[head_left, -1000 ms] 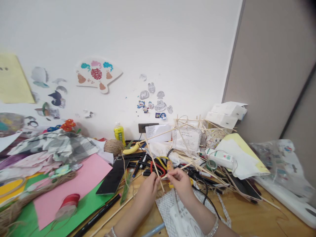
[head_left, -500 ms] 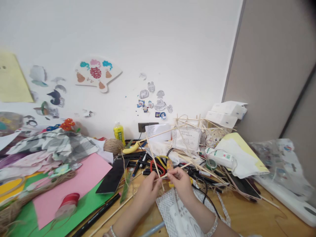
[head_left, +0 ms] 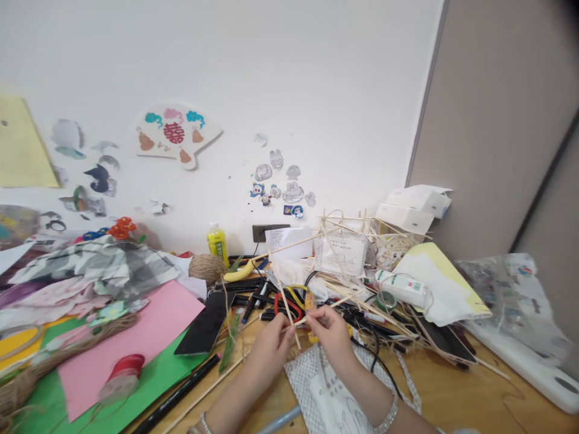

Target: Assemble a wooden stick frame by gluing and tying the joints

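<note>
My left hand (head_left: 268, 349) and my right hand (head_left: 332, 333) meet over the wooden desk (head_left: 456, 392), each pinched shut on thin bamboo sticks (head_left: 284, 298). One stick rises up and to the left from my left fingers. Another runs right from my right fingers toward a frame of several tied sticks (head_left: 344, 253) with a white patterned paper panel. A patterned paper sheet (head_left: 325, 392) lies under my wrists. Red-handled pliers (head_left: 289, 304) lie just beyond my fingertips.
Pink paper (head_left: 136, 337) on green paper lies at the left with a red-capped bottle (head_left: 120, 377). Behind are a twine ball (head_left: 205, 267), a yellow glue bottle (head_left: 218, 243), a black phone (head_left: 205, 325), pens and cables. White boxes (head_left: 414, 208) and plastic bags (head_left: 515, 295) stand at the right.
Both hands stay pinched on the sticks and have barely shifted. The view has drifted slightly.
</note>
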Motion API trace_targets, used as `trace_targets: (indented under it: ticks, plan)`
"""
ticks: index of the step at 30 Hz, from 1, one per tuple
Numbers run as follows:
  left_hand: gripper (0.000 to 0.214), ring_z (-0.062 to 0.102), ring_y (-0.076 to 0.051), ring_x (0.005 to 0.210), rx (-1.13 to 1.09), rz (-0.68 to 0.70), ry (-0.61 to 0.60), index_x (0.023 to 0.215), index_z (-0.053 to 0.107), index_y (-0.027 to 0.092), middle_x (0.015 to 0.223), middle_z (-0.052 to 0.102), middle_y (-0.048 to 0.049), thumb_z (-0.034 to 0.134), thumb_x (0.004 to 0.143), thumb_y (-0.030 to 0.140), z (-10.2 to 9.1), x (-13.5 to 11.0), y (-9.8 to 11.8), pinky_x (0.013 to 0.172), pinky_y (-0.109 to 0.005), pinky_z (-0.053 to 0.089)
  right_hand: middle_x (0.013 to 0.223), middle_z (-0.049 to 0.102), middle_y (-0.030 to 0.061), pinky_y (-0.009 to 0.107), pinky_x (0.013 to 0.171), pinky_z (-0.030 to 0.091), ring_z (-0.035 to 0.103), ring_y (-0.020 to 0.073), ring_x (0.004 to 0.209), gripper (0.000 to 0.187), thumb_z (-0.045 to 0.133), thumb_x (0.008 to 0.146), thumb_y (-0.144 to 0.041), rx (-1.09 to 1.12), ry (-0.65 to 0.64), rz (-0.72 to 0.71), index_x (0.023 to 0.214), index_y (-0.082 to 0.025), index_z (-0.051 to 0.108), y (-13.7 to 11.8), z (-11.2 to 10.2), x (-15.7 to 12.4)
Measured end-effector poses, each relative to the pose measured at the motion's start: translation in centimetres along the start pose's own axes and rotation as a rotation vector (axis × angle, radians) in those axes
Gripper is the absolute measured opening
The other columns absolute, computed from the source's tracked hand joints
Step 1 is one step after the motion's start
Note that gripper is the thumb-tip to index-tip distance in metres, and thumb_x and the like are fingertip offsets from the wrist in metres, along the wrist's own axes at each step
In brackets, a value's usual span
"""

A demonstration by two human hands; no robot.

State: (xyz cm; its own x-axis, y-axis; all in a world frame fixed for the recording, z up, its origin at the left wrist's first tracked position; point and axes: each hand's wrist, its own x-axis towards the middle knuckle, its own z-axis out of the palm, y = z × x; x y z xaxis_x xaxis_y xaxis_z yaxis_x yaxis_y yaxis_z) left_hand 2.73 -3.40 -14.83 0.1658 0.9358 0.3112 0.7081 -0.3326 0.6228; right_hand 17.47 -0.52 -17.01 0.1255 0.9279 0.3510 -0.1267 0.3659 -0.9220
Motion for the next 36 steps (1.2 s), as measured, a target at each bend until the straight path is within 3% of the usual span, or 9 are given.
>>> trace_targets:
  ticks: [11, 21, 30, 36]
  plan:
    - [0.020, 0.058, -0.017, 0.068, 0.040, -0.049, 0.011, 0.074, 0.044, 0.022, 0.072, 0.061, -0.0005, 0.036, 0.088, 0.033, -0.1, -0.1, 0.3, 0.059, -0.024, 0.037, 0.063, 0.060, -0.0003, 0.025, 0.049, 0.045, 0.053, 0.0120, 0.048, 0.029, 0.070, 0.066, -0.044, 0.000, -0.066, 0.004, 0.067, -0.017, 0.059, 0.3, -0.1, 0.2]
    - [0.020, 0.057, -0.017, 0.068, 0.055, -0.055, 0.013, 0.074, 0.043, 0.022, 0.072, 0.060, -0.0012, 0.035, 0.089, 0.033, -0.1, 0.0, 0.1, 0.060, -0.025, 0.037, 0.076, 0.068, 0.0043, 0.026, 0.050, 0.050, 0.064, 0.0203, 0.067, 0.022, 0.066, 0.071, -0.040, -0.090, -0.120, -0.034, 0.081, -0.020, 0.062, 0.3, -0.6, 0.2]
    - [0.019, 0.059, -0.018, 0.071, 0.068, -0.058, 0.011, 0.075, 0.043, 0.022, 0.075, 0.062, -0.0021, 0.035, 0.089, 0.032, -0.1, 0.0, 0.2, 0.061, -0.025, 0.036, 0.074, 0.069, 0.0031, 0.029, 0.063, 0.049, 0.064, 0.0208, 0.070, 0.009, 0.059, 0.076, -0.025, -0.264, -0.143, -0.125, 0.075, -0.021, 0.067, -0.5, -1.1, 0.0]
    - [0.020, 0.059, -0.018, 0.071, 0.075, -0.061, 0.009, 0.076, 0.044, 0.022, 0.074, 0.062, -0.0024, 0.034, 0.090, 0.033, -0.1, -0.1, 0.3, 0.061, -0.025, 0.036, 0.068, 0.066, 0.0020, 0.026, 0.058, 0.046, 0.061, 0.0192, 0.064, 0.011, 0.053, 0.078, -0.023, -0.335, -0.152, -0.149, 0.074, -0.021, 0.063, -0.9, -1.0, -0.1]
